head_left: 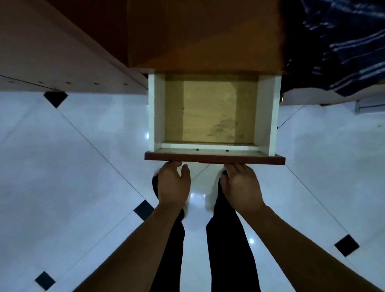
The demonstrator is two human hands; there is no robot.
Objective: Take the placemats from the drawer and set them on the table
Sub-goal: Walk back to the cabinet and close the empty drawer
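A drawer [156, 112] with white side walls stands pulled out from a brown cabinet [204, 30]. On its yellowish bottom lies a paler flat rectangle [210, 109]; I cannot tell whether it is a placemat. Both hands are at the drawer's dark red front panel [214, 159]. My left hand [173, 184] reaches the panel near its left end, and its fingers curl under the edge while the thumb sticks out. My right hand [241, 185] meets the panel right of the middle, its fingertips hidden below the edge. No table is in view.
Glossy white floor tiles [78, 173] with small black diamond insets surround me. My legs in black trousers [229, 254] stand below the drawer. A pale board [50, 52] runs along the left, and a dark striped cloth [348, 39] lies at the upper right.
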